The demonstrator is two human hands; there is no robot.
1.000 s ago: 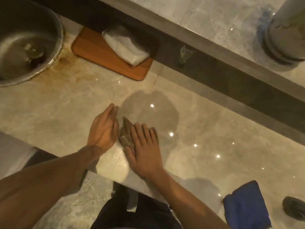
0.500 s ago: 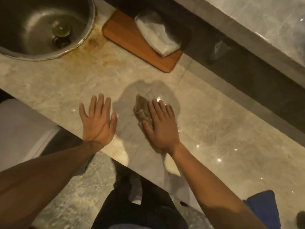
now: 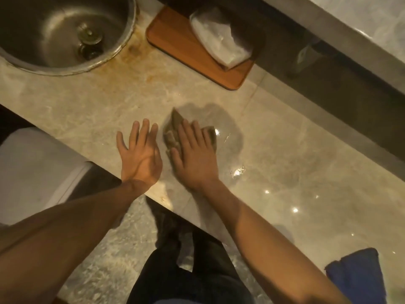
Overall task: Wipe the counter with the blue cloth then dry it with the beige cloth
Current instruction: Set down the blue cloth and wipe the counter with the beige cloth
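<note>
The beige cloth [image 3: 173, 128] lies folded on the marble counter [image 3: 285, 154], mostly covered by my right hand [image 3: 195, 156], which presses flat on it with fingers spread. My left hand [image 3: 140, 154] rests flat on the counter just left of the cloth, fingers apart, holding nothing. The blue cloth [image 3: 359, 275] lies bunched on the counter at the lower right, far from both hands.
A round metal sink [image 3: 65, 34] with a rust-stained rim sits at the upper left. A wooden tray [image 3: 175, 40] holding a white wrapped packet [image 3: 219, 40] stands at the back. A dark ledge [image 3: 328, 84] runs behind. The counter's front edge passes under my wrists.
My right hand slid the beige cloth away from the front edge and a little leftward. My left hand went from edge-on beside the cloth to flat on the counter with fingers spread.
</note>
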